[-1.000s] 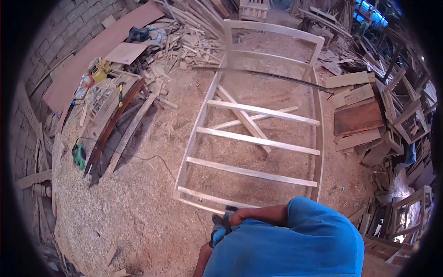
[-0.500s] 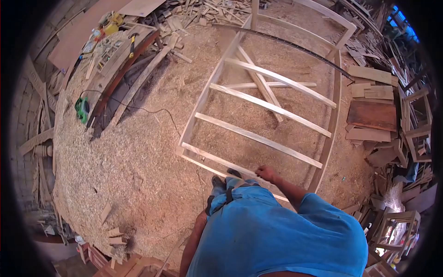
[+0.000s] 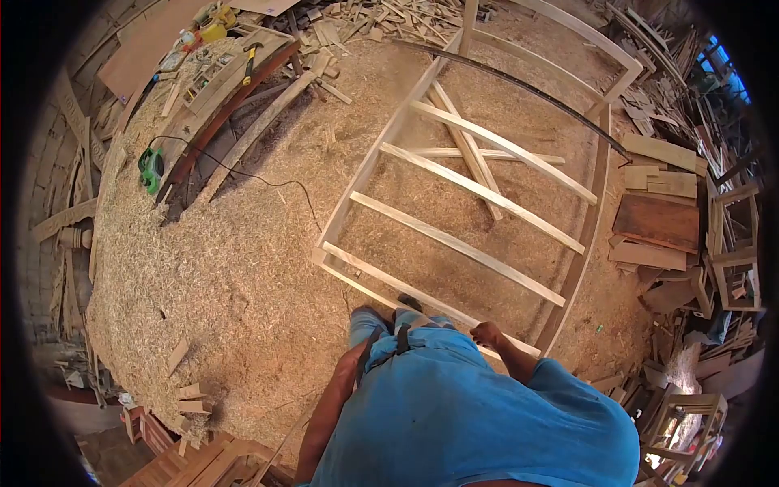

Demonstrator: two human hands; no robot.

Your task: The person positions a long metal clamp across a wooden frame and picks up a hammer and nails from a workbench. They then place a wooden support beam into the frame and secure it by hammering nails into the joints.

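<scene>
In front of my legs stands a pale wooden frame (image 3: 381,146) shaped like a bed frame, with side rails and several cross slats. My right hand (image 3: 487,334) is curled into a loose fist beside the nearest slat (image 3: 430,300), overlapping its right part in this view. Nothing shows between its fingers. My left arm hangs down at my left side; the hand (image 3: 357,357) is at my hip, its fingers hidden against my clothes. A long dark bar (image 3: 519,85) lies across the far part of the frame. Crossed wooden strips (image 3: 466,150) lie on the ground inside it.
A wooden bench (image 3: 219,89) at the upper left carries a hammer (image 3: 251,65). By its near end sits a green power tool (image 3: 150,169) with a dark cord. Sawdust and shavings (image 3: 235,284) cover the floor. Boards (image 3: 657,223) are stacked at right, with scrap wood around the edges.
My right fist has moved right and closer to my body along the nearest slat. I have stepped or leaned slightly, and the view has shifted. My left hand has come up to my hip.
</scene>
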